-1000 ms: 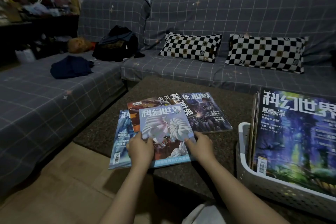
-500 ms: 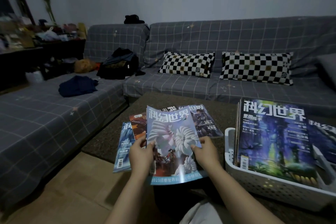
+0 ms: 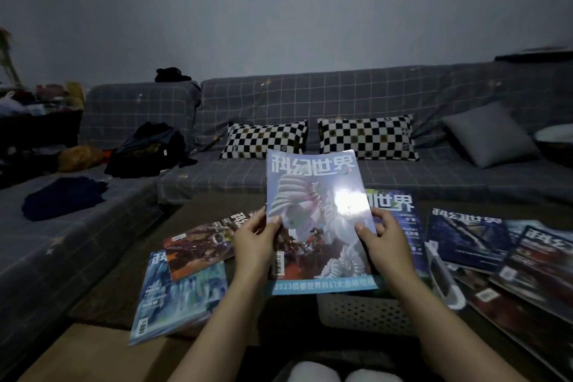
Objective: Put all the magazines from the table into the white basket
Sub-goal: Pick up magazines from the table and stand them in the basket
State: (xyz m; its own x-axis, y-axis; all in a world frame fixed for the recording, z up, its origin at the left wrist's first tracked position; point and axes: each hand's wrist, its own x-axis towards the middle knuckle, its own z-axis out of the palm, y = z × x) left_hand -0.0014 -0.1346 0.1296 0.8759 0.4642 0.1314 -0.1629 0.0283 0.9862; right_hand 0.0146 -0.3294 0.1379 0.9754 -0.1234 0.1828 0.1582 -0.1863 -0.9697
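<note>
**Pale blue magazine held upright above the white basket**

A glossy pale blue magazine with a white spiral figure on its cover [image 3: 316,220] is held up off the bench, tilted toward the camera, a bright glare on its right half. The left hand [image 3: 252,240] pinches its left edge, thumb on the cover, the other fingers [image 3: 248,222] behind. The right hand [image 3: 383,239] pinches the right edge the same way.

Just below the fingers, under the magazine's bottom edge, sits the white perforated plastic basket [image 3: 366,313]. Behind the right fingers a dark blue magazine [image 3: 406,226] stands in it, and more dark magazines [image 3: 471,236] lean further right.

Left of the left fingers, an orange-brown magazine [image 3: 201,242] overlaps a light blue icy-cover magazine [image 3: 176,291], both flat on the dark speckled bench [image 3: 121,276].
</note>
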